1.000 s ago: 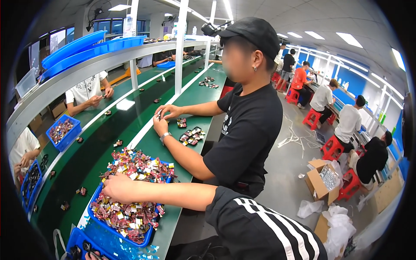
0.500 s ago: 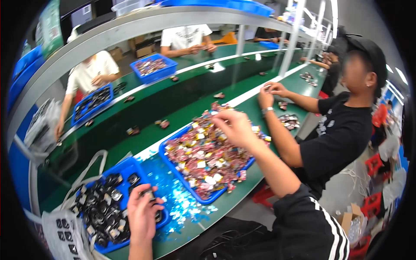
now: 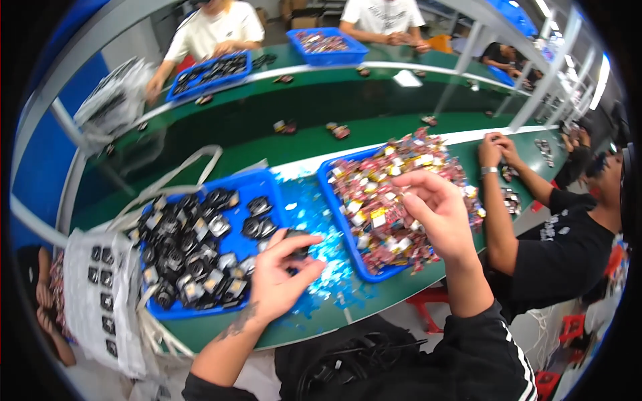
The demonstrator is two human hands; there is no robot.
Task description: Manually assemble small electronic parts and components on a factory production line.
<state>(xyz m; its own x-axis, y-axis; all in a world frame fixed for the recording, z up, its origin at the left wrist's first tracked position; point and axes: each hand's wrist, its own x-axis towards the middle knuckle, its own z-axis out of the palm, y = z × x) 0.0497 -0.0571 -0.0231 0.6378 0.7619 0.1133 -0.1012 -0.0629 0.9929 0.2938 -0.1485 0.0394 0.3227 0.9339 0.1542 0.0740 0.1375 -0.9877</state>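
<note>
My left hand (image 3: 284,277) is closed on a small black part (image 3: 298,244), held between thumb and fingers over the gap between two blue trays. My right hand (image 3: 441,217) hovers at the heap of small reddish-brown components with yellow and white bits (image 3: 378,217), its thumb and forefinger drawn together. Whatever sits in that pinch blends into the pile. The heap fills the right-hand blue tray (image 3: 332,200) and rises above its rim. To the left, another blue tray (image 3: 257,175) holds many black round-looking parts (image 3: 184,254).
Blue shiny flakes (image 3: 324,267) are scattered on the green bench between the trays. A white plastic sheet with black pieces (image 3: 103,294) stands at the left. Components (image 3: 338,130) lie along the green belt beyond. A co-worker in black (image 3: 562,250) sits close at my right; others work across.
The view has shifted, so the trays appear farther right. My left hand has turned and moved off the black-parts tray, still holding the black part. My right hand is now nearer the pile's middle.
</note>
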